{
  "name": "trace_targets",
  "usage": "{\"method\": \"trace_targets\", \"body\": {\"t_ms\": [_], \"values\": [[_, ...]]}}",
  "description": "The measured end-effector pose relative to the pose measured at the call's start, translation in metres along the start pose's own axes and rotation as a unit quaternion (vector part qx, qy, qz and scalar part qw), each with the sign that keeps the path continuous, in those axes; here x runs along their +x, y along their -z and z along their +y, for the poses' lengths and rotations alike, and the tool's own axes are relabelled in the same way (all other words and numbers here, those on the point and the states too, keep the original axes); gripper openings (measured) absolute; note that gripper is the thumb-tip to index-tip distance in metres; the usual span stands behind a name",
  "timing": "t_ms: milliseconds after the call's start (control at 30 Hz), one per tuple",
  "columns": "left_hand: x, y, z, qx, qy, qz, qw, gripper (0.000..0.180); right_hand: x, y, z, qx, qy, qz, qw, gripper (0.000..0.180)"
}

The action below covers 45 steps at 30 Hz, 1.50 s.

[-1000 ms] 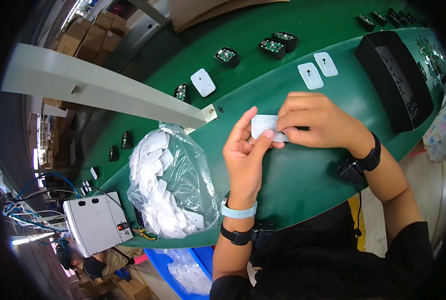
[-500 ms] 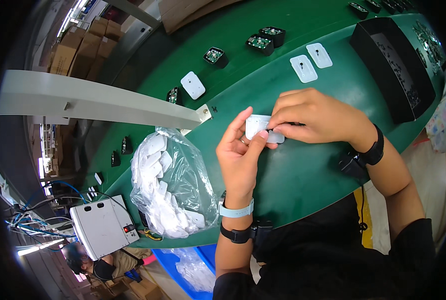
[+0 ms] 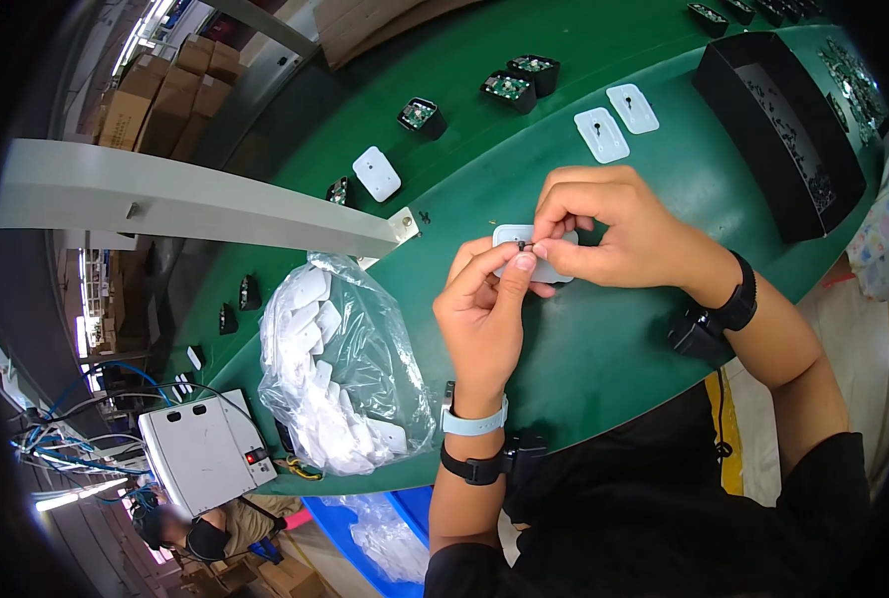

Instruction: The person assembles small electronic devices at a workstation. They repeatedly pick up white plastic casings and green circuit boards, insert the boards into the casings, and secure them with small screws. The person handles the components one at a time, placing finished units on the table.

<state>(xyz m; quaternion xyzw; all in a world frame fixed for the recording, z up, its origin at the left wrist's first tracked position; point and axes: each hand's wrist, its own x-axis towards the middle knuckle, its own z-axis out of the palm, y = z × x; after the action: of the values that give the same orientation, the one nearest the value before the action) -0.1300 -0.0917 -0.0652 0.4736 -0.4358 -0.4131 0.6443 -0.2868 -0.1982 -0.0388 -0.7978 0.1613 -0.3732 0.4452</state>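
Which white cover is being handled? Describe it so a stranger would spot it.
At the green table, look just right of the clear bag, where the left hand and right hand meet. The white cover is there, partly hidden, with a small dark piece pinched over it. Unlike the loose covers farther back, it is in the hands.

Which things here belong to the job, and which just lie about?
Likely part of it:
white cover, in the left hand
small black part, pinched by the right hand
two more white covers
clear bag of white pieces
black box

Probably just lying about:
cardboard boxes
white case
blue bin
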Motion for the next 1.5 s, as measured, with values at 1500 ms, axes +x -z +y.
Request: {"method": "trace_targets", "body": {"t_ms": [1500], "values": [[-0.001,0.0,0.002,0.045,0.018,-0.032,0.998,0.013,-0.003,0.013,0.001,-0.097,0.094,-0.066,0.989,0.008]]}}
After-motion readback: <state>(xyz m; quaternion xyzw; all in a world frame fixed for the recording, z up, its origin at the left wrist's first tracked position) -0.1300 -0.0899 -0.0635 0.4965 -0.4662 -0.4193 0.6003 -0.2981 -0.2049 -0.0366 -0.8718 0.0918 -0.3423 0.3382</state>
